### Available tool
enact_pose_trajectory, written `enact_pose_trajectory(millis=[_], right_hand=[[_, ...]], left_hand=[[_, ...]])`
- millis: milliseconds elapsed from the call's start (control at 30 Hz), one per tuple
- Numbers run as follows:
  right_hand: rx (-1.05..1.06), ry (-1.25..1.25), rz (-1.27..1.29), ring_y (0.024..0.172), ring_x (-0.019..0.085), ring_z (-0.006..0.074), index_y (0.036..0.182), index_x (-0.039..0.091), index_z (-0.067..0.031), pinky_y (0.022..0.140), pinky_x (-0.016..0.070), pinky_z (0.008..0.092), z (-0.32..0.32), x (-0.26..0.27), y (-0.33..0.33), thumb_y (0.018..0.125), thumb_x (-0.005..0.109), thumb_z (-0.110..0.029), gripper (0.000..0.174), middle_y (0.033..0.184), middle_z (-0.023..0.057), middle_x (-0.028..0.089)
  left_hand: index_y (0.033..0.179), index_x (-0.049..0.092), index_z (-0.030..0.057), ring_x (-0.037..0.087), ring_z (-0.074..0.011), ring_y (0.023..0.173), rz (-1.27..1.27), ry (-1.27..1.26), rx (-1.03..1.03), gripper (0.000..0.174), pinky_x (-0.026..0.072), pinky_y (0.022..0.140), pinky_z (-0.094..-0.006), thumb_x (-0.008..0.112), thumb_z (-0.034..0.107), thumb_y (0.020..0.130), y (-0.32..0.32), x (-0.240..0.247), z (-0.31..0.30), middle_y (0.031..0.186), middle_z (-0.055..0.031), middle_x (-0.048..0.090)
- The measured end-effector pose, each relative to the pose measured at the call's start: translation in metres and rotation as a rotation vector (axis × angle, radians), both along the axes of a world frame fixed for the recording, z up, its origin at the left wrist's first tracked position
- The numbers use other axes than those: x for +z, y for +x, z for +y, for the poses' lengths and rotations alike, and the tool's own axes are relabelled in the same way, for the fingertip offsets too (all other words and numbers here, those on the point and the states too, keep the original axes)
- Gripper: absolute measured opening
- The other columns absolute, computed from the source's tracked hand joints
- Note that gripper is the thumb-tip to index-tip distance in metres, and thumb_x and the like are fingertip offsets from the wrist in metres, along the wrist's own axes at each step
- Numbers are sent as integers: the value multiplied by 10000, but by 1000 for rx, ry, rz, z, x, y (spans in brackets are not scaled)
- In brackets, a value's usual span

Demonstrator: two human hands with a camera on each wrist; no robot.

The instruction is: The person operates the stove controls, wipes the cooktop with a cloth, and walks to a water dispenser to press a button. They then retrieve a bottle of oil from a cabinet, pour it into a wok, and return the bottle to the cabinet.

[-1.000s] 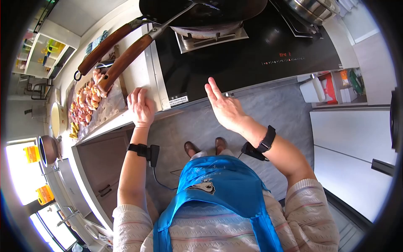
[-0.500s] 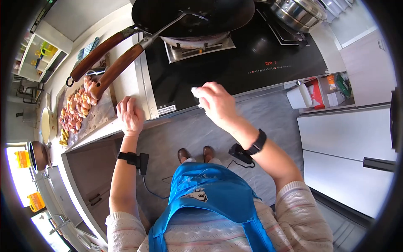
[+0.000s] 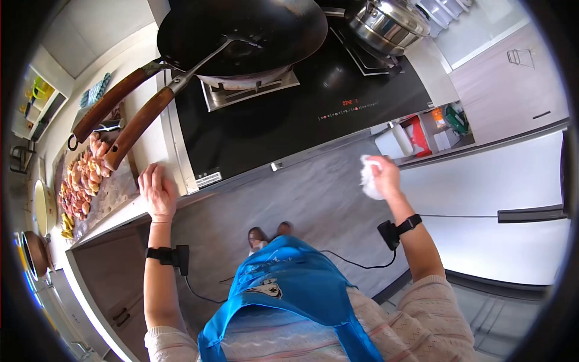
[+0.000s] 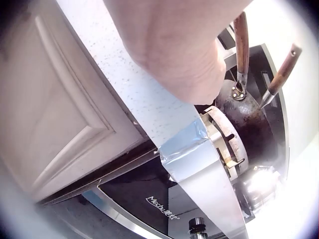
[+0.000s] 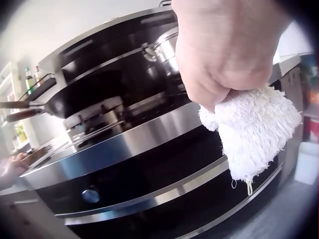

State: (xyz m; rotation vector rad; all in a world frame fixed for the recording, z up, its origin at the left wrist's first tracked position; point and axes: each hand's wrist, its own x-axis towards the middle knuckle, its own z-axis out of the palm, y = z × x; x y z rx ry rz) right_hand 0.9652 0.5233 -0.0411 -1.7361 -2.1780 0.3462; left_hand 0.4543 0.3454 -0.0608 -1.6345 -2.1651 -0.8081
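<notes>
My right hand (image 3: 386,176) holds a white, shaggy cloth (image 5: 259,132) off to the right of the stove front, above the floor. The cloth hangs down below the curled fingers in the right wrist view. My left hand (image 3: 158,192) rests on the edge of the pale countertop (image 3: 158,136), left of the black cooktop (image 3: 259,133), with its fingers loosely bent and nothing in them. Beyond it, a black wok (image 3: 205,30) sits on the left burner. A spatula (image 3: 145,123) with a wooden handle lies in the wok, its handle sticking out over the counter beside the wok's own.
Cut raw meat (image 3: 84,172) lies on a board (image 3: 117,184) to the left. A steel pot (image 3: 386,27) stands on the back right burner. An open drawer (image 3: 455,145) holding packets juts out near white cabinet fronts (image 3: 482,181) on the right.
My right hand has moved from the cooktop's front edge out to the right, with the white cloth now plainly showing in it. My left hand stays on the counter edge; the head view has shifted.
</notes>
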Motion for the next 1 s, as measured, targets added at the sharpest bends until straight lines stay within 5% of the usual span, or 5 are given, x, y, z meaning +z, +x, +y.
enact_pose_trajectory(millis=[233,367,500,567,1000], right_hand=[[-155,368,8,905,584,322,1038,616,-119,767,473,393,118,31,83,796,596,-88,244,981,114,604],[49,537,70,833,564,324,920,609,-95,740,470,396,195,4,70,776,618,-101,145,888,113,584],[312,481,40,806,570,241,842,625,-113,694,494,350,211,-5,64,777,631,-123,66,870,37,569],[375,437,20,802,573,240,842,629,-117,685,498,348,233,-5,88,772,636,-120,71,866,34,569],[16,447,-131,781,588,335,881,636,-134,663,479,443,437,-24,189,849,553,-210,117,852,112,586]], left_hand=[[1024,571,34,490,-370,1020,52,-64,40,287,394,902,-459,483,49,751,-6,-9,1,1106,-156,547],[1037,577,50,491,-358,1042,38,-153,131,259,386,913,-438,500,75,791,-2,-7,1,1127,-152,547],[1031,621,86,505,-291,1072,-253,-104,571,226,403,900,-394,531,177,845,34,-15,5,1175,-100,540],[1058,625,100,514,-269,1085,-131,-100,660,272,418,882,-370,508,255,869,54,-20,19,1176,-86,542],[1110,614,185,481,-258,1124,-3,-242,946,345,323,978,-393,370,310,899,63,-45,47,1213,-28,558]])
